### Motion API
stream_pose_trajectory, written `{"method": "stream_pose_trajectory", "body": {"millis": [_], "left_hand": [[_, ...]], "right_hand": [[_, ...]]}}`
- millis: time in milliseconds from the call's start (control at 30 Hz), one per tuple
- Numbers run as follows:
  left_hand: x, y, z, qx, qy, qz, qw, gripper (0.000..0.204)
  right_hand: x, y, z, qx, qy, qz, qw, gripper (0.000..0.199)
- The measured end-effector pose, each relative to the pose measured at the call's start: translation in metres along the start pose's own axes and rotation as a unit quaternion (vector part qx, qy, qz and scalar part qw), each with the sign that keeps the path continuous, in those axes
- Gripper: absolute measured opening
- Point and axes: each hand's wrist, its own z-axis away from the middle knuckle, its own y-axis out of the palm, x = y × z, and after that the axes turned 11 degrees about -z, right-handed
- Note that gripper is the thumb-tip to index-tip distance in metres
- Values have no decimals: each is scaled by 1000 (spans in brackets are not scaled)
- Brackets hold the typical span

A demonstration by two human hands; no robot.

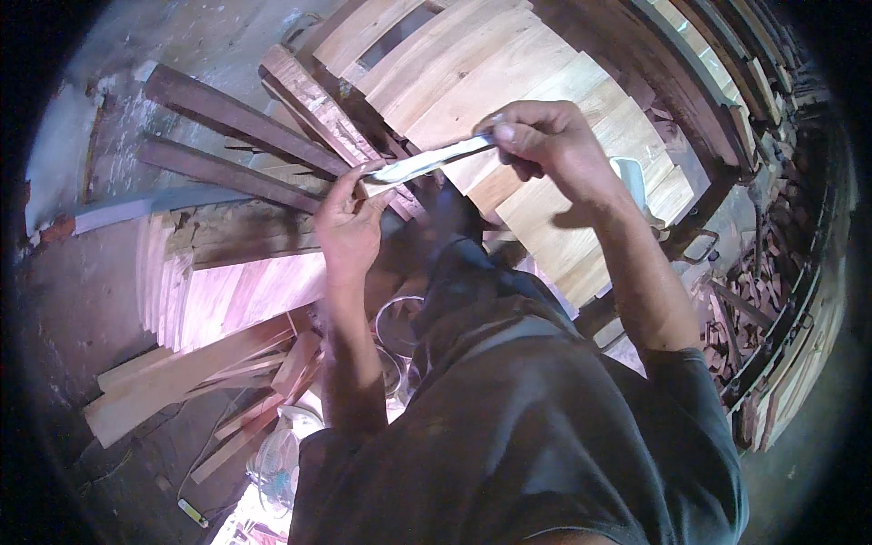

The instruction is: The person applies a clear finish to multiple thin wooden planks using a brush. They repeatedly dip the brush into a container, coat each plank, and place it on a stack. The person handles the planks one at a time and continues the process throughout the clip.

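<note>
A narrow whitish strip, seemingly folded lengthwise with darker lines along it, stretches between my two hands. What it is made of I cannot tell. My left hand pinches its lower left end, where a tan edge shows beside the fingers. At the upper right end, my right hand grips it between thumb and fingers. The strip is held up in the air, tilted upward to the right. Beneath and beyond it lie pale wooden boards, set side by side. A pale blue-white container is partly hidden behind my right forearm.
Dark wooden bars jut out at the left, above a stack of thin boards. Loose planks and a fan are at the lower left. Wood scraps pile up at the right, near long timbers.
</note>
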Motion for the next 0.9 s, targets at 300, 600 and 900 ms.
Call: {"method": "stream_pose_trajectory", "body": {"millis": [300,600,900], "left_hand": [[8,-4,-2,-2,-4,-7,1000,37],[10,-4,-9,-27,-66,-69,995,35],[3,-8,-11,-23,-29,-162,986,40]], "right_hand": [[-5,-19,-3,-51,5,125,991,18],[-27,-92,-2,-211,37,213,953,17],[-61,-153,-5,-291,5,333,897,23]]}}
